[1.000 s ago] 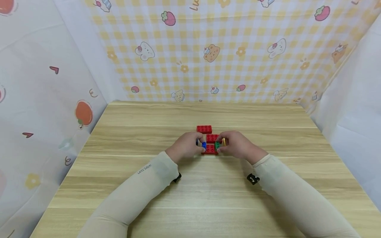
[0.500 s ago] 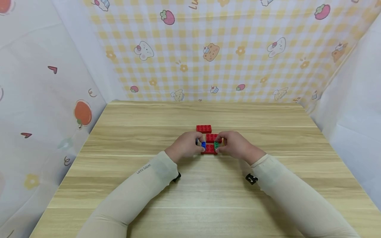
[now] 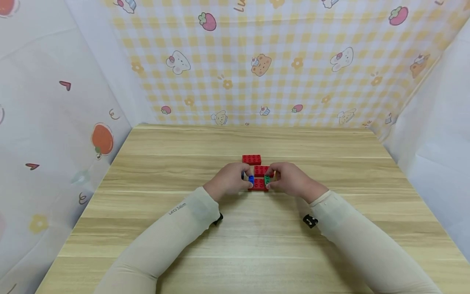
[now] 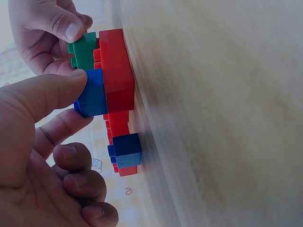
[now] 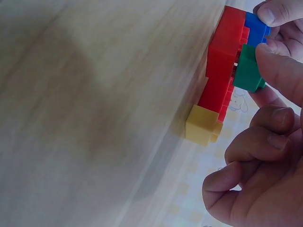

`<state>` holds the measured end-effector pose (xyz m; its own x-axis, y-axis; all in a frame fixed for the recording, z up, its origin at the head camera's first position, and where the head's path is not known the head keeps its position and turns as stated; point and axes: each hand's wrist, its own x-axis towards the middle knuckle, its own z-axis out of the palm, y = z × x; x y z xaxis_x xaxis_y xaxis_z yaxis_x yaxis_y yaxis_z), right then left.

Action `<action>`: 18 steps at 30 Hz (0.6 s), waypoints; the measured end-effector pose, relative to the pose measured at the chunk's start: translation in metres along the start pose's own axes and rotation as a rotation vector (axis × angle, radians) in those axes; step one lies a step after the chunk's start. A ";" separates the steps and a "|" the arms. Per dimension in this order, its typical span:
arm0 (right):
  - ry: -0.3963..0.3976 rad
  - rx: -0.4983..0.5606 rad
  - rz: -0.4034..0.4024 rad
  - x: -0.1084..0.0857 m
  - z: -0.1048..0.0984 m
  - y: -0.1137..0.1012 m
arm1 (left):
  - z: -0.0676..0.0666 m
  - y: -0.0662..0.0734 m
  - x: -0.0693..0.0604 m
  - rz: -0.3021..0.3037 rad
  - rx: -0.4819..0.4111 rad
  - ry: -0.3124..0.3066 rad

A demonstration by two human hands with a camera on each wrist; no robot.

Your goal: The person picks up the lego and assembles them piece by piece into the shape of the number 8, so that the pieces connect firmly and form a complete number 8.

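Note:
A red brick (image 3: 258, 185) lies studs-up on the table between the two hands. My left hand (image 3: 229, 179) pinches a blue brick (image 4: 92, 94) between thumb and index finger; the brick sits flush on the red brick's left end. With thumb and finger, my right hand (image 3: 291, 178) grips a green brick (image 5: 247, 68) over the right end. Red studs show in a thin gap beneath the green brick in the right wrist view. The other fingers of both hands are curled in and hold nothing.
Just behind is a second red brick (image 3: 261, 170), and farther back a third red brick (image 3: 251, 159). A dark blue brick (image 4: 127, 150) stands near the left hand, a yellow brick (image 5: 202, 125) near the right. A patterned cloth (image 3: 235, 81) hangs behind the wooden table (image 3: 235, 253).
My right hand has shifted slightly left with the green brick, closer over the red brick's right end. The left hand and the blue brick stay nearly in place.

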<state>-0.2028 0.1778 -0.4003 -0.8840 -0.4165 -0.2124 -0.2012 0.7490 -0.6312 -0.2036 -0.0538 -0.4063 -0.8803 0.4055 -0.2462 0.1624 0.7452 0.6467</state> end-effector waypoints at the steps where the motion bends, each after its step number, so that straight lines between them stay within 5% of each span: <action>1: -0.003 0.009 0.001 0.000 0.000 0.001 | 0.000 0.000 0.000 -0.001 0.000 -0.001; 18: 0.006 0.098 -0.014 -0.001 0.004 0.007 | 0.001 0.000 0.001 -0.004 0.008 -0.001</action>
<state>-0.2018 0.1814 -0.4077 -0.8838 -0.4234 -0.1992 -0.1714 0.6891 -0.7041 -0.2037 -0.0532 -0.4073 -0.8806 0.4030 -0.2491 0.1625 0.7507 0.6403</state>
